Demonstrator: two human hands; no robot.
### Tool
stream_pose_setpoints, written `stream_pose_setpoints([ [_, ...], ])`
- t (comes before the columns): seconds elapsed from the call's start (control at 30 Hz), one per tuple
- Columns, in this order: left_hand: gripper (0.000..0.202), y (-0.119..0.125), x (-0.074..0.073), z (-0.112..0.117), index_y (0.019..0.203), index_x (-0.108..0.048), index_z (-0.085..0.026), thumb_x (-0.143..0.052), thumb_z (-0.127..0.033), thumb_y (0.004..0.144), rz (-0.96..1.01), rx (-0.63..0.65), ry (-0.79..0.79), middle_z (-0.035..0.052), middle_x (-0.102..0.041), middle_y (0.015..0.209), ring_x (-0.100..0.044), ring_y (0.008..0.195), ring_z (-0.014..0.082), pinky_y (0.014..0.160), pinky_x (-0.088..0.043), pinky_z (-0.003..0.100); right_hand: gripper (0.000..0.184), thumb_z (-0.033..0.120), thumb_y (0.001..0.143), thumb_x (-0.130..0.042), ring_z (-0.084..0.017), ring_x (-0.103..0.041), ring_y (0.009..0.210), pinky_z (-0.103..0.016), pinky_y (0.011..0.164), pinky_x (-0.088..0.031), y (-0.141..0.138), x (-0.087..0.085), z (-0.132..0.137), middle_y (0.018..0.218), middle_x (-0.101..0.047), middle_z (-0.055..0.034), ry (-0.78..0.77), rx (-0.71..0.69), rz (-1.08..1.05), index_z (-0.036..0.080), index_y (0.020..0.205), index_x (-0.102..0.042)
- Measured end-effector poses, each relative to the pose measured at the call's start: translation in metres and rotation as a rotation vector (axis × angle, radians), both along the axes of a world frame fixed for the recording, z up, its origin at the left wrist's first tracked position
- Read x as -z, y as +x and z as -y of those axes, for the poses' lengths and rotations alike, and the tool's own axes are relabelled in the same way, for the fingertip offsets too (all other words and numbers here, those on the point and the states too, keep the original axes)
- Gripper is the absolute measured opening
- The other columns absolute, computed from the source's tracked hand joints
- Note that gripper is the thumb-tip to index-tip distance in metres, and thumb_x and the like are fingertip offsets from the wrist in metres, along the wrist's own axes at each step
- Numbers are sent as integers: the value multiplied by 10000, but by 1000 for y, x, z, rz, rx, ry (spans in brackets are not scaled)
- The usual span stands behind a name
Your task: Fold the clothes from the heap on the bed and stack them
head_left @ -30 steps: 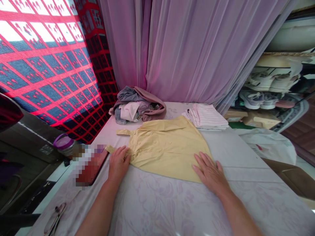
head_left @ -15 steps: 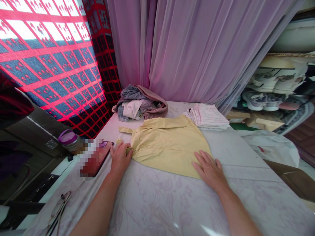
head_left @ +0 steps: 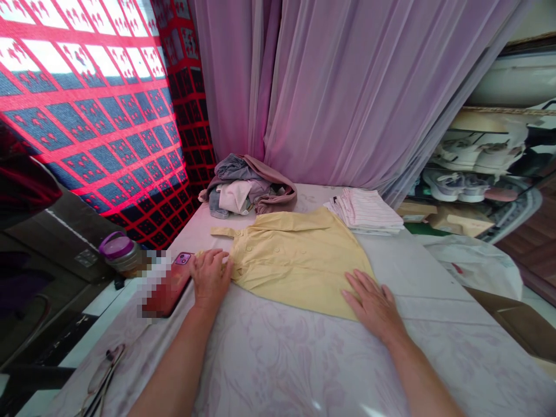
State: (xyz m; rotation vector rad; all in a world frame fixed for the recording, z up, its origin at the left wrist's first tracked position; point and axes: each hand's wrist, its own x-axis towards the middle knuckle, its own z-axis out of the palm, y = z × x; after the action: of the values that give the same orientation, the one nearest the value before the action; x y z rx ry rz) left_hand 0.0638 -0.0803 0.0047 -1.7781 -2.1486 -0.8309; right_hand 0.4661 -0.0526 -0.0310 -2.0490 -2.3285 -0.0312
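The left hand (head_left: 211, 278) curls at the sleeve of a pale yellow button-front shirt (head_left: 295, 260), grip unclear; the open right hand (head_left: 373, 298) lies flat on its hem, on a lilac floral bedsheet (head_left: 278, 359).

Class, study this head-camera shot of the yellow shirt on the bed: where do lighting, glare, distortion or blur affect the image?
Head view: the red-and-blue patterned curtain burns out white in its brightest panes; the wide lens bows the lilac sheer curtain and the edges of the pale floral bedsheet; a pixelated mosaic patch blurs part of the red-cased phone; the pale yellow shirt stays fairly sharp.
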Motion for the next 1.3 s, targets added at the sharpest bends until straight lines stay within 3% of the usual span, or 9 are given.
stream_pose_setpoints([
  [0.07,309,10,1,1,1080,-649,-233,-423,-370,919,7,189,-10,67,-647,1215,-485,1232,255,1104,-252,484,549,515,927,-260,-248,-302,1385,-549,1079,-264,3,2,-1,1520,-344,-45,-12,-10,3,312,1416,-406],
  [0.17,396,28,2,3,1246,-582,-223,-392,-388,940,-30,493,-153,51,-592,1325,-419,1319,233,1122,-275,453,554,511,929,-246,-243,-298,1387,-541,1080,-270,3,3,-2,1523,-339,-42,-9,-2,19,307,1418,-406],
  [0.23,435,37,2,4,1317,-532,-232,-403,-406,940,-56,590,-257,41,-535,1392,-377,1355,239,1133,-268,467,553,503,928,-243,-233,-299,1388,-535,1085,-269,1,1,-1,1521,-344,-37,-6,12,32,301,1414,-411],
  [0.43,435,43,-2,5,1332,-521,-270,-411,-422,940,-48,566,-395,18,-493,1430,-350,1375,259,1124,-273,504,565,495,928,-229,-226,-290,1392,-538,1089,-266,-3,-5,1,1526,-333,-35,-33,19,35,280,1421,-403],
  [0.97,440,36,5,-2,1315,-539,-258,-401,-446,943,-6,588,-378,25,-528,1401,-395,1346,252,1119,-285,494,540,496,934,-248,-224,-317,1377,-536,1082,-252,-4,-5,5,1508,-365,-50,35,-2,16,282,1386,-450],
  [1.3,445,30,18,-7,1329,-529,-269,-400,-448,942,-84,596,-311,21,-545,1382,-417,1334,253,1099,-328,485,557,497,939,-256,-219,-237,1417,-524,1122,-184,-12,-14,5,1550,-276,-31,-92,48,34,295,1447,-364],
])
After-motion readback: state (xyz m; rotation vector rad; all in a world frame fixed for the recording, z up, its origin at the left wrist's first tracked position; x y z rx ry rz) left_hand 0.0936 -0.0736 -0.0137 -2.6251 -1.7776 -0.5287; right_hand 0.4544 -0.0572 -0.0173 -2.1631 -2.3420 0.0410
